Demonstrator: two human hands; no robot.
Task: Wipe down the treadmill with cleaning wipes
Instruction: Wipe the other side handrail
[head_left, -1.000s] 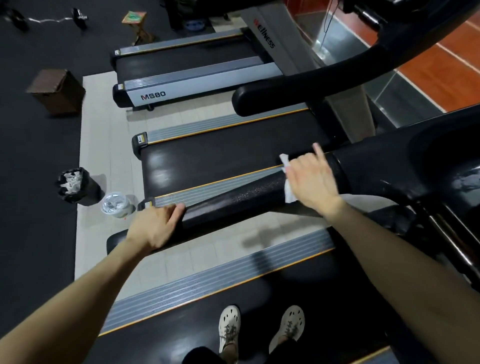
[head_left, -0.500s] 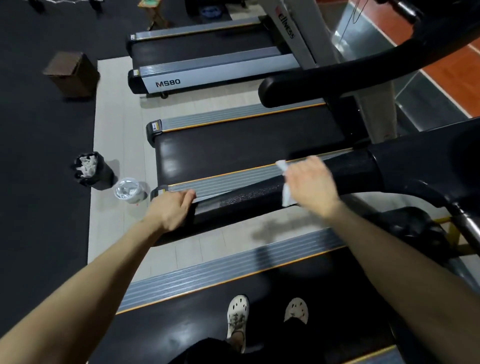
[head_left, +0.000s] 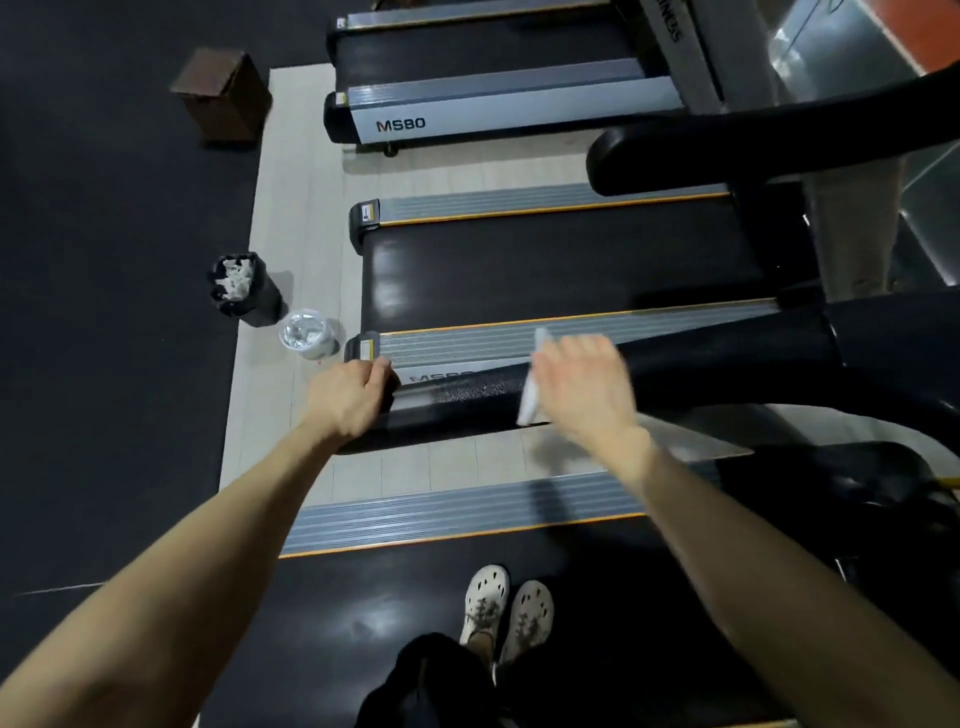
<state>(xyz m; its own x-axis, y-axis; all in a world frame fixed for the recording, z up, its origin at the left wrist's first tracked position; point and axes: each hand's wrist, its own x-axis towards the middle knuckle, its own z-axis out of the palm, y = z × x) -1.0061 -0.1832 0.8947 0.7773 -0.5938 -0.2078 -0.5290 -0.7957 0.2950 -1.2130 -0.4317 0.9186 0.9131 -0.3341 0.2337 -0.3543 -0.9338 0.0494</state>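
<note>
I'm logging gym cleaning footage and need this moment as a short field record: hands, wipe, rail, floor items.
left hand: grips the free end of the black handrail
right hand: presses the white wipe onto the handrail, partway along; fingers blurred
stance: shoes on the treadmill belt
floor: black bin holding crumpled white material, round pale tub beside it, brown box farther off

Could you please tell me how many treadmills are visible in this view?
3: the near treadmill at the bottom of the view, the middle treadmill beside it, and the far treadmill at the top. Others may lie outside the frame.
</note>
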